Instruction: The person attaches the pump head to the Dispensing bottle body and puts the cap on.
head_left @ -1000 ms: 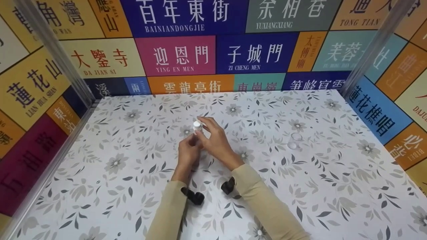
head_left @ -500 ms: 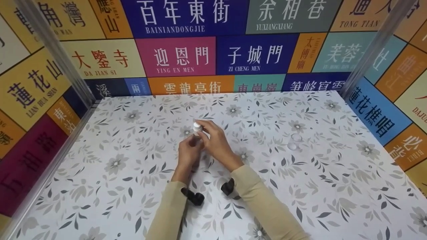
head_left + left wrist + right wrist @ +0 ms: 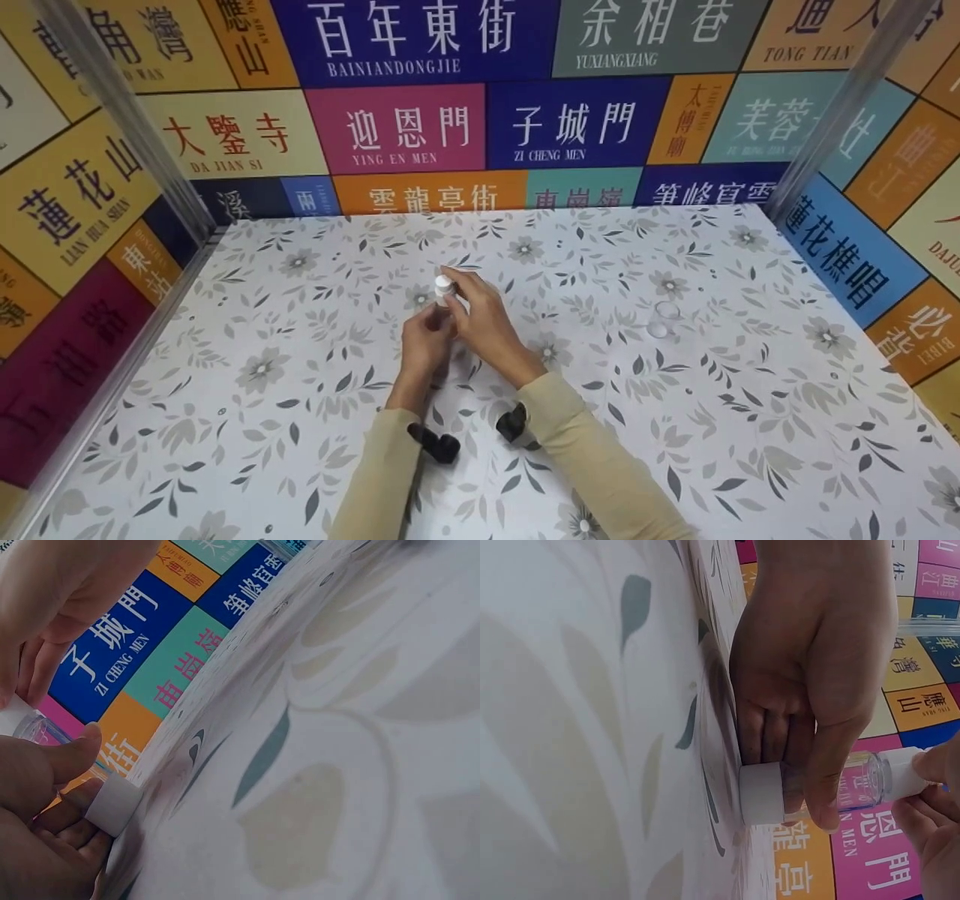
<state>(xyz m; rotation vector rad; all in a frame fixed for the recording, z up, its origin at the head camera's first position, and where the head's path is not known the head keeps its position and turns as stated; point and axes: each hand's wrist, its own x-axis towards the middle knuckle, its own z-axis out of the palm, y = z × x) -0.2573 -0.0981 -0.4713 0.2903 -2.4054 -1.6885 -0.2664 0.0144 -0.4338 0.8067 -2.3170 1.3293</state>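
Observation:
A small clear bottle (image 3: 862, 781) with white ends stands roughly upright at the middle of the table. My left hand (image 3: 425, 341) grips its transparent body, thumb on one side and curled fingers on the other. The bottle's white base (image 3: 763, 793) is down by the tabletop; whether it touches cannot be told. At the upper end, my right hand (image 3: 484, 319) pinches the white cap (image 3: 444, 285) between thumb and fingers. In the left wrist view, the base (image 3: 115, 804) shows below the left fingers, while the cap is partly cut off by the frame's edge.
A small transparent cup-like piece (image 3: 657, 330) lies on the table to the right of the hands. The tabletop (image 3: 262, 450) has a grey leaf and flower print. Colourful panels with lettering (image 3: 405, 127) rise at the back and both sides.
My right fingers, spread partly away from the cap a second ago, have closed in around it and shifted slightly. The left hand and bottle have stayed nearly still.

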